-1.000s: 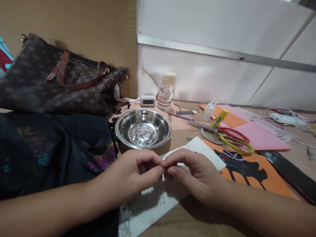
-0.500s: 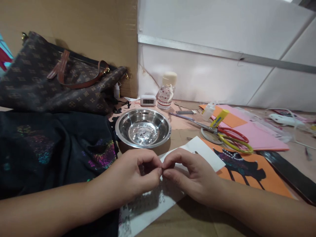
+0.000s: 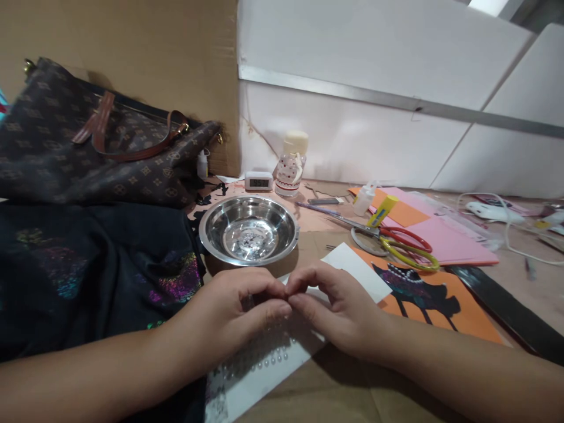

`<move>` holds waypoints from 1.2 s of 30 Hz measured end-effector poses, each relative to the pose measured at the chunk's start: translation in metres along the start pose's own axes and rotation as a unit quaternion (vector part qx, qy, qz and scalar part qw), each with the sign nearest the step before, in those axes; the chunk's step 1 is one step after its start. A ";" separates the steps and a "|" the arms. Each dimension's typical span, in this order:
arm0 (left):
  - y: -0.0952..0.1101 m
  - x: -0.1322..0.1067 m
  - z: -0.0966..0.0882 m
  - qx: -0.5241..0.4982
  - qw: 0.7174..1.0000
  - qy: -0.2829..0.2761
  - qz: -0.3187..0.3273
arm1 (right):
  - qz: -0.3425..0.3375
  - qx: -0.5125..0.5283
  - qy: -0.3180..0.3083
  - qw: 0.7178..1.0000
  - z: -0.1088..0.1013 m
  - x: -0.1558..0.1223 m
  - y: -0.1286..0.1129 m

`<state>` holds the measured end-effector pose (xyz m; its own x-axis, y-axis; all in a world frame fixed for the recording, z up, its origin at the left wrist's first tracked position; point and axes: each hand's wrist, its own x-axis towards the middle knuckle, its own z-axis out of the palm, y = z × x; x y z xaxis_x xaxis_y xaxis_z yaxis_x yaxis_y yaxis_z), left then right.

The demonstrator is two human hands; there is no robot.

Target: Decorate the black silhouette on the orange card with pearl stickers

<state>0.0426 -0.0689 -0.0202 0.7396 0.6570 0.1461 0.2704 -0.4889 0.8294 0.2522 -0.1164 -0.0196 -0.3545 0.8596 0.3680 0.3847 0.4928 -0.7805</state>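
My left hand and my right hand meet fingertip to fingertip above the table, each in a pinch. Whatever lies between the fingertips is too small or too hidden to make out. Under them is a white sheet bearing rows of clear bead-like stickers. Just beyond my hands stands a shiny metal bowl with small glittering bits in its bottom. To the right of my right hand lies an orange sheet with a black glittery cut-out trimmed with white pearls.
Black glittery fabric and a brown patterned handbag fill the left side. Behind the bowl stand a small digital clock and a decorated bottle. Scissors, a yellow glue stick and pink paper lie right.
The whole view has shifted a little, so the table things appear further left. My hands keep their pinches together, and the fingertips have barely moved.
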 end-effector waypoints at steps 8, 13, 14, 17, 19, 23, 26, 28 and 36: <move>0.003 0.001 0.000 0.006 1.000 0.002 0.014 | 0.017 0.036 -0.016 0.999 0.000 -0.001 0.005; 0.002 -0.001 0.000 0.011 1.000 -0.001 0.015 | 0.020 0.033 -0.016 0.999 0.000 0.000 0.004; 0.002 -0.001 0.000 0.011 1.000 -0.001 0.013 | 0.020 0.031 -0.016 0.999 0.000 0.000 0.004; 0.003 0.001 -0.001 0.009 1.000 0.002 0.017 | 0.014 0.030 -0.016 0.999 0.000 -0.001 0.004; 0.004 0.002 -0.001 0.004 1.000 0.007 0.020 | 0.010 0.031 -0.017 0.999 0.000 -0.001 0.005; 0.006 0.001 0.000 0.001 1.000 0.016 0.001 | 0.013 0.029 -0.022 0.999 0.001 -0.001 0.003; 0.006 0.001 0.001 0.011 1.000 0.018 -0.017 | 0.015 0.007 -0.022 1.000 0.002 0.000 0.000; 0.005 0.001 0.001 0.027 0.999 0.019 -0.011 | 0.009 -0.014 -0.016 1.000 0.002 0.001 -0.001; 0.001 0.003 0.000 0.032 0.998 0.007 0.045 | 0.014 -0.036 0.008 0.999 0.000 0.000 0.003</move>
<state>0.0455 -0.0675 -0.0189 0.7538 0.6166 0.2271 0.2420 -0.5819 0.7764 0.2530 -0.1148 -0.0222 -0.3290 0.8749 0.3554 0.4552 0.4767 -0.7520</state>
